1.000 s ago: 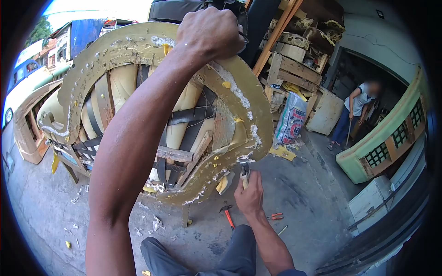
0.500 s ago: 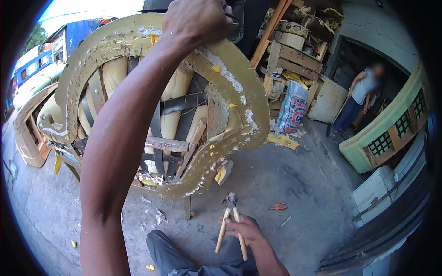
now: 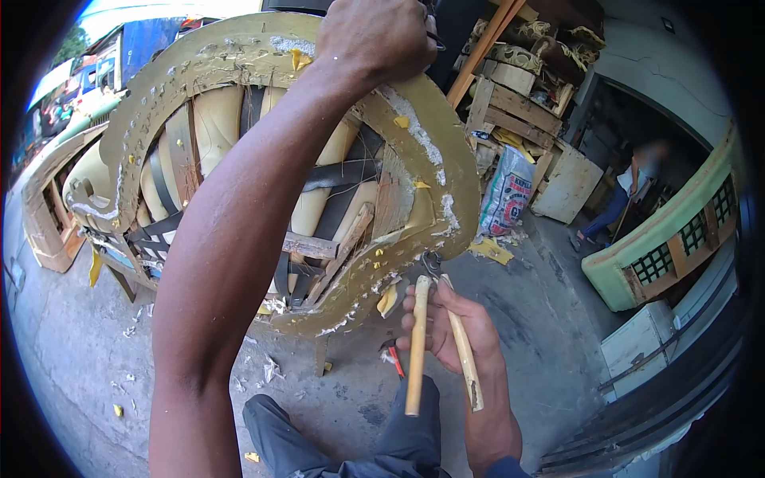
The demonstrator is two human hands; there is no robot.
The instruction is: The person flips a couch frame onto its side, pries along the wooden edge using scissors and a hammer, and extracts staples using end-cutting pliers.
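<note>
The floor is grey concrete with some dark stains, and white scraps and small yellow pieces are scattered on its left part. Above it is a chair frame with a broad gold-brown rim and dark straps across the inside. At the far edge of the floor, a printed sack leans near a wooden crate, and at the right edge there is a green sofa frame. By a dark doorway, a person bends forward. A hammer with a red handle lies on the floor, just beside the knee.

The left hand is folded tightly over the top edge of the chair frame; its fingertips are hidden. The right hand has its fingers and thumb clamped on the pincers, whose two pale handles stand apart. Their head is at the lower right corner of the chair frame; I cannot tell if it touches.

Compared with half a second ago, the pincers are higher, raised from low over the floor to this corner. The left hand stays at the top edge. The person by the doorway is more bent, and the hammer is newly in sight.
</note>
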